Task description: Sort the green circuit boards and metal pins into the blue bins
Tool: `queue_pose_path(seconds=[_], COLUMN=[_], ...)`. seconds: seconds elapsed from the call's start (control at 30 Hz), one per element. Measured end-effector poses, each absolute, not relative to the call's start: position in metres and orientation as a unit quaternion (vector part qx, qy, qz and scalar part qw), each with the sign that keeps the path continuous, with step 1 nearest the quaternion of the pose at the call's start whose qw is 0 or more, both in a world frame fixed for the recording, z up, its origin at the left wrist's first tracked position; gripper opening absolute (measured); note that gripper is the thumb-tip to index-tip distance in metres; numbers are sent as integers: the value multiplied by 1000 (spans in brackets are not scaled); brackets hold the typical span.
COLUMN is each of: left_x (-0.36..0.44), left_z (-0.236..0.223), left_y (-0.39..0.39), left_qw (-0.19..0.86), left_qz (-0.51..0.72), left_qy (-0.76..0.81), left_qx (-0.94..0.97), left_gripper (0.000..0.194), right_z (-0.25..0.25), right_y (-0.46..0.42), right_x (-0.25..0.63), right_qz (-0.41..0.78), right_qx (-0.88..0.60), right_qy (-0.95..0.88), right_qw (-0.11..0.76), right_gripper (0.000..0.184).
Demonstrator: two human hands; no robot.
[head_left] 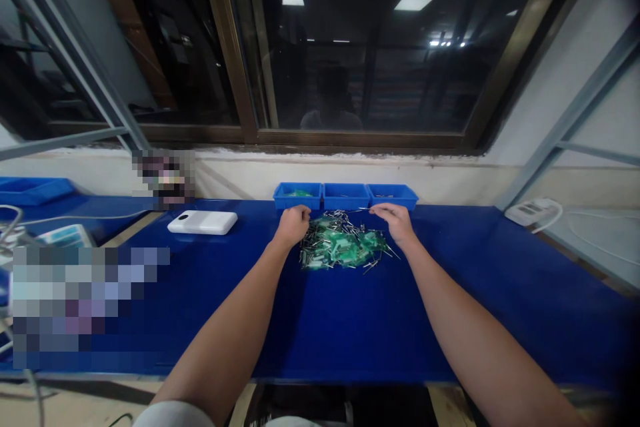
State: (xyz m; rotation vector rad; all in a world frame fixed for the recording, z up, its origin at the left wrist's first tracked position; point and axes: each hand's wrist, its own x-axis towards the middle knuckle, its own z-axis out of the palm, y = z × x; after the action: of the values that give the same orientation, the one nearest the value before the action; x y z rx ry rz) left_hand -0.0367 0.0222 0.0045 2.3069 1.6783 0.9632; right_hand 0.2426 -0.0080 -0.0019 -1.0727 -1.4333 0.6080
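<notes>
A loose heap of small green parts with thin metal pins (340, 242) lies on the blue tabletop (330, 340), straight ahead of me. My left hand (293, 225) rests at the heap's upper left edge, knuckles up and fingers curled down, so anything in its grip is hidden. My right hand (393, 221) is at the upper right of the heap, and a thin metal pin (364, 209) seems to stick out from its fingertips. Three blue plastic bins stand in a row just beyond the hands: the left bin (297, 195) holds something green, and the right bin (393, 197) holds a few thin pieces.
A white power bank (203, 222) lies left of my left hand. A blue tray (33, 190) and cables sit at the far left, near blurred objects. A white power strip (533, 211) sits at the far right. A dark window runs behind the table.
</notes>
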Motion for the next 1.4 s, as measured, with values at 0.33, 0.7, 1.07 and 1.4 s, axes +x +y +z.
queue_pose_path(seconds=[0.33, 0.7, 1.07, 1.4], left_x=[-40, -41, -42, -40], left_z=[4, 6, 0, 0], left_y=[23, 21, 24, 23], left_qw=[54, 28, 55, 68], left_qz=[356, 371, 358, 370], left_qy=[573, 609, 636, 606], left_qx=[736, 700, 681, 701], left_gripper=[27, 23, 25, 26], right_z=[-3, -3, -11, -9], right_y=[-7, -3, 10, 3], right_x=[245, 256, 270, 255], right_qz=[198, 73, 20, 91], right_qx=[-494, -565, -618, -622], right_qy=[-617, -565, -593, -645], right_qw=[580, 597, 516, 435], right_gripper=[18, 24, 50, 16])
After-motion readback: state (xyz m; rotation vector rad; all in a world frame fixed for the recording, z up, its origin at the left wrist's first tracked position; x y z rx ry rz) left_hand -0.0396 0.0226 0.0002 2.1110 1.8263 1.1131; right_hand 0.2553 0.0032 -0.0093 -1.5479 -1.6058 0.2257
